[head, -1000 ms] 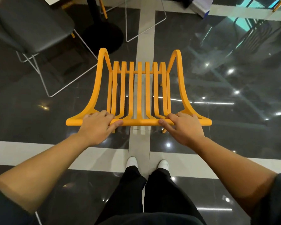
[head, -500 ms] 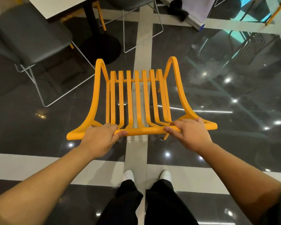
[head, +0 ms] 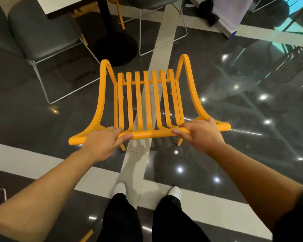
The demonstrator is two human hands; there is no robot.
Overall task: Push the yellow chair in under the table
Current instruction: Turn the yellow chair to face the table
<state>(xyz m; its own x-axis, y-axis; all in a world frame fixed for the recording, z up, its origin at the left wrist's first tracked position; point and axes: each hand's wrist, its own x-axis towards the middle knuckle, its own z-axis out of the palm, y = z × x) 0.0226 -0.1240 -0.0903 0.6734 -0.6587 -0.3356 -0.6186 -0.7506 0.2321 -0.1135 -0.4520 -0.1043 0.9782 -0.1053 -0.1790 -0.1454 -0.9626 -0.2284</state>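
The yellow chair (head: 148, 102), slatted with curved side rails, stands on the dark glossy floor in front of me, seen from above and behind. My left hand (head: 101, 143) grips the left part of its top back rail. My right hand (head: 202, 135) grips the right part of that rail. The white table (head: 65, 2) stands at the upper left on a black pedestal base (head: 115, 46), just beyond the chair's front left corner.
A grey chair (head: 40, 35) on a white wire frame stands left of the pedestal. Another wire-frame chair (head: 157, 18) sits behind the table. A black bag (head: 208, 11) lies by a white panel at the top right. My feet stand on a pale floor stripe (head: 135, 172).
The yellow chair, held in both hands, has moved forward and turned slightly left toward the pedestal. More of the table top shows at the upper left. My grip is unchanged.
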